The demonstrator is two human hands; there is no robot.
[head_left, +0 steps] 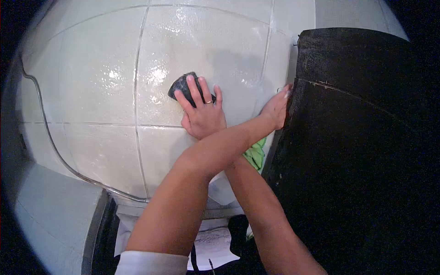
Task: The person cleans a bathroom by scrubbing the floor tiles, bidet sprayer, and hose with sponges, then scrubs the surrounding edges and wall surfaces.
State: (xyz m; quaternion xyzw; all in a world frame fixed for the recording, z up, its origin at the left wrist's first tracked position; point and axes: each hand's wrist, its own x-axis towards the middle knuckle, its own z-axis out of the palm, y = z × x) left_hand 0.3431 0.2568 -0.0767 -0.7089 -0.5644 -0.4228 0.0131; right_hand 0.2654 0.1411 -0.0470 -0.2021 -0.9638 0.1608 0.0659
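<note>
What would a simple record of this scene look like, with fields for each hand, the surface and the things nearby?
Right hand: fingers spread over a dark scrubbing pad, gold-coloured ring on one finger
Left hand: against the edge of a large dark panel; fingertips unclear
Arms: crossed, left over right
Surface: pale tiles, shiny and wet-looking
Left side of view: thin metallic hose, curving
Partly hidden: bright green item beside the right forearm

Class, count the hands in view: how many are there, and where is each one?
2. The right hand lies over a dark pad on the wet tiles; the left hand is at the edge of the dark panel. No others show.
</note>
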